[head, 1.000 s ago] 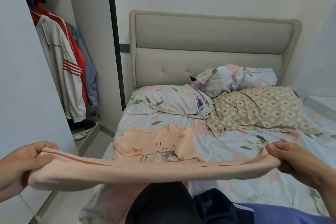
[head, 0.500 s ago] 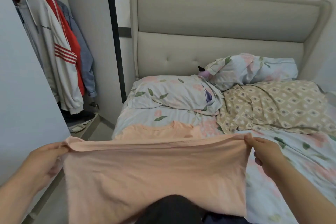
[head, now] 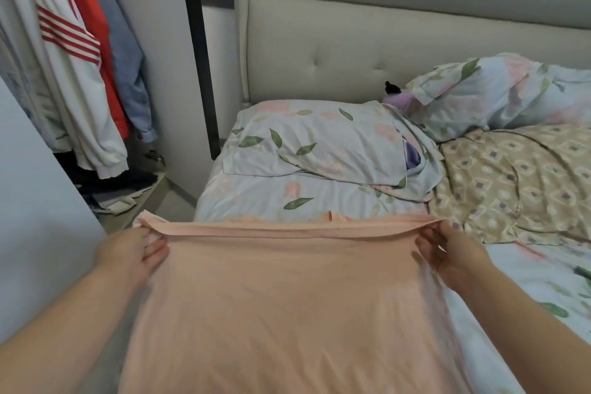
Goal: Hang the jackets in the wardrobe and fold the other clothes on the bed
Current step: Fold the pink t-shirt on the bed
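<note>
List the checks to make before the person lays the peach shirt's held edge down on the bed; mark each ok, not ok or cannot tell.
1. One corner of the peach shirt pinched by left hand: ok.
2. Other corner pinched by right hand: ok.
3. Held edge straight between them: ok.
4. Edge apart from the pillow: ok.
5. Layer underneath smooth: cannot tell, hidden.

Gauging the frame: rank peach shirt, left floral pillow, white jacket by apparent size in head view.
Largest: peach shirt, nearest the camera.
Then left floral pillow and white jacket: alike; jacket cropped.
</note>
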